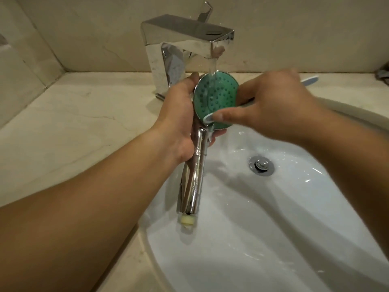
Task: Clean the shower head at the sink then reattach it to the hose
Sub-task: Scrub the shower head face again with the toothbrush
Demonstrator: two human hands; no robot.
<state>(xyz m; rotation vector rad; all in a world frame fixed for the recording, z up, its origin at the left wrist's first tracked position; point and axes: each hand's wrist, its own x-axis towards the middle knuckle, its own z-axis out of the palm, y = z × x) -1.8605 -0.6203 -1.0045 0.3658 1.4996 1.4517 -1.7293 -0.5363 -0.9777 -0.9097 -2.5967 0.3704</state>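
Two hands work at the scrubbing step: left hand (179, 121) grips the shower head (215, 100) under the tap (187, 39) stream, right hand (271, 106) pinches a toothbrush (209, 119) against its face; next comes rinsing, over the sink (294, 207)

Beige marble counter (73, 114), matching tiled wall (294, 28), warm dim light

Noted at the back edge of the counter (73, 114): chrome faucet (185, 43), angular body, flat rectangular spout projecting forward and right. Lever handle (205, 12) on top, tilted up. Running: thin water stream (213, 64) falling from the spout tip. Counter of pale veined stone, meeting a beige tiled wall (84, 28) along the back and left. At the far right back corner, small dark grey object (383, 73), cut by frame edge; not identifiable.
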